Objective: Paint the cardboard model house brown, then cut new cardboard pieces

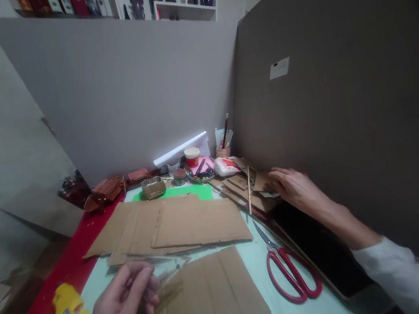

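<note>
My left hand hovers over a flat cardboard sheet at the front, its fingers curled and closed. A see-through piece, perhaps clear plastic, shows by its fingertips; whether they grip it is unclear. Farther right, my right hand has its fingers bent together at the edge of a small cardboard piece on a pile of scraps. Beside that pile leans a thin wooden stick. Several larger cardboard sheets lie overlapped behind the front sheet. Red-handled scissors rest between the hands, blades slightly apart.
At the left lies a yellow glue gun. A black flat panel is under my right forearm. Along the back stand a paper cup, a pen holder and a small cardboard box. Grey partitions enclose the table.
</note>
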Tool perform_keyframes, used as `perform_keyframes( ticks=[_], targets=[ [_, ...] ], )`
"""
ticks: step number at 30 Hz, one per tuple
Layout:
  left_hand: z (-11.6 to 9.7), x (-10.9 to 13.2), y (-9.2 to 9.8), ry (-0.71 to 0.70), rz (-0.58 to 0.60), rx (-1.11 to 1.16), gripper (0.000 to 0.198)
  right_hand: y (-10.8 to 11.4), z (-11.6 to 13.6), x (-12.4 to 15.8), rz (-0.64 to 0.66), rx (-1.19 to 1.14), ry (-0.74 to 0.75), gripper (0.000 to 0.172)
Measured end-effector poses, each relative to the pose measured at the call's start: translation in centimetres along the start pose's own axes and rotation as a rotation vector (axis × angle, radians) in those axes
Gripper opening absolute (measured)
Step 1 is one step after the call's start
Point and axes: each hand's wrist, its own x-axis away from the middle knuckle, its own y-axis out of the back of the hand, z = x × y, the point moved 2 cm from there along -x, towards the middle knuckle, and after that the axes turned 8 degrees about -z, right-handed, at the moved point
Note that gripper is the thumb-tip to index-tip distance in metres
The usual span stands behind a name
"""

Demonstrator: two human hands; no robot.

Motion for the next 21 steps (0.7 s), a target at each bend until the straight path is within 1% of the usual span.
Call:
perform_keyframes(
  ticks=[2, 4, 6, 9, 11, 14, 16, 18, 21],
  targets=[
    [-0.2, -0.1, 0.0, 0.003, -0.002, 0.010, 0.039, 0.3, 0.7, 1.6, 0.039, -0.115, -0.023, 0.026],
    [-0.6, 0.0, -0.3, 0.004, -0.017, 0.034, 0.031, 0.6, 2.8, 3.2, 0.096, -0.282, -0.033, 0.023],
    [-1.0, 0.3, -0.9, 0.012, 0.013, 0.073, 0.029, 0.9, 5.9, 4.9, 0.171, -0.472, -0.039, 0.023],
    [-1.2, 1.1, -1.7, 0.052, 0.060, 0.132, 0.029, 1.8, 10.9, 7.3, 0.282, -0.766, -0.048, 0.032],
    [-1.4, 2.3, -2.0, 0.077, 0.094, 0.161, 0.030, 2.6, 13.9, 8.8, 0.362, -0.962, -0.046, 0.037],
    [-1.9, 5.1, -2.3, 0.098, 0.136, 0.190, 0.030, 3.6, 17.4, 11.0, 0.464, -1.204, -0.066, 0.038],
    [-2.1, 7.5, -2.4, 0.113, 0.151, 0.200, 0.031, 3.8, 18.9, 12.7, 0.527, -1.324, -0.096, 0.034],
    [-1.8, 10.1, -2.3, 0.142, 0.132, 0.224, 0.032, 3.6, 19.8, 14.7, 0.571, -1.432, -0.163, 0.034],
    [-0.6, 13.3, -2.2, 0.230, 0.081, 0.298, 0.028, 2.8, 20.4, 17.8, 0.603, -1.595, -0.324, 0.034]
  ],
)
